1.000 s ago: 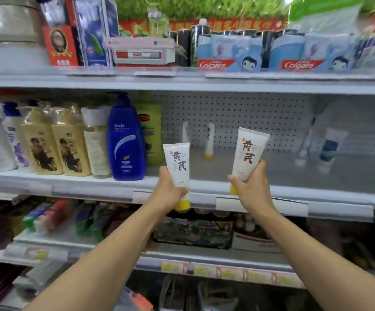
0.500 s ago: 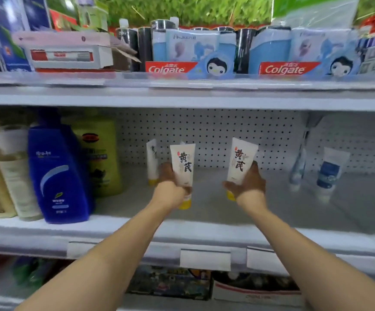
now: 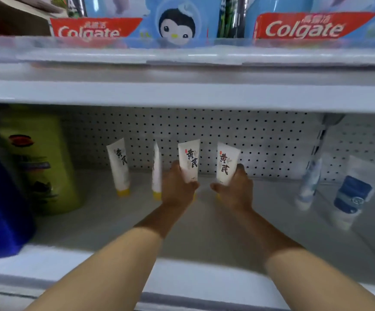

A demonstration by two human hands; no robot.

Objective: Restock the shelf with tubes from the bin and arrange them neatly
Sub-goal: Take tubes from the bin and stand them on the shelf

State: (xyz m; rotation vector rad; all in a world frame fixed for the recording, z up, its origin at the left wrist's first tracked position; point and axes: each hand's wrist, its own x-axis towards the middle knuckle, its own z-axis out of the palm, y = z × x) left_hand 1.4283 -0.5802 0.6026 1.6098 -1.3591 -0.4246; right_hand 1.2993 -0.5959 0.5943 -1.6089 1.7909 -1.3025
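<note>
**Two tubes held upright deep in the shelf bay**

Your left hand [image 3: 177, 187] is wrapped around one white tube [image 3: 189, 161]; your right hand [image 3: 233, 189] grips a second tube [image 3: 225, 163]. Both tubes stand cap-down at frame centre, close to the pegboard back wall [image 3: 260, 140]. Just left stand two matching shelved tubes [image 3: 119, 169], with a green bottle [image 3: 41, 162] and a blue bottle [image 3: 0, 209] beyond. Bare shelf floor [image 3: 271, 209] lies open between your right hand and the blue-and-white tubes [image 3: 350, 194] at right. The upper shelf's edge [image 3: 182, 95] hangs overhead.
</note>
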